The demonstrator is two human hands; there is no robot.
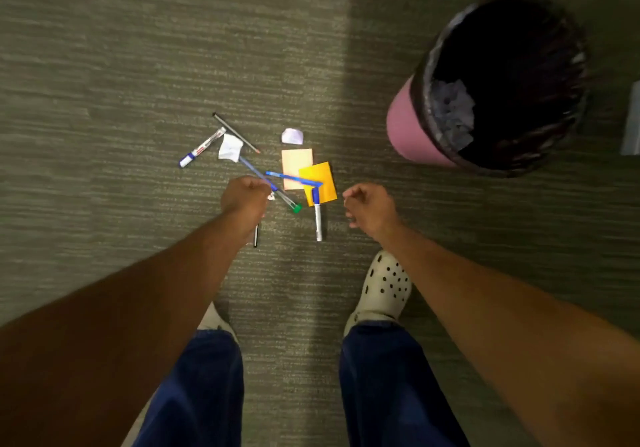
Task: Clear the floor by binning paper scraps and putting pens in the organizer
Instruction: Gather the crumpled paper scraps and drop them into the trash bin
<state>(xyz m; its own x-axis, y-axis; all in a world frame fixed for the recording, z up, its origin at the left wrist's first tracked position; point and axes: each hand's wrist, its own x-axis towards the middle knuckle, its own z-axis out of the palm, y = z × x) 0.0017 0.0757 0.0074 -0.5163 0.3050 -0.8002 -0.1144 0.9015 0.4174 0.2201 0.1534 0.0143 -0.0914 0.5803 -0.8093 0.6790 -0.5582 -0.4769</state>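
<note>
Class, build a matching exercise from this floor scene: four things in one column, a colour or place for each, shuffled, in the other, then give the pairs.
Column 1:
1. bin
2. yellow note
3. crumpled scrap
4. pencil

Column 2:
A. white, lying on a blue pen
B. pink outside, black liner
C. overlaps the peach note
D. thin, dark, farthest from the feet

Pairs: 1-B, 2-C, 3-A, 4-D
</note>
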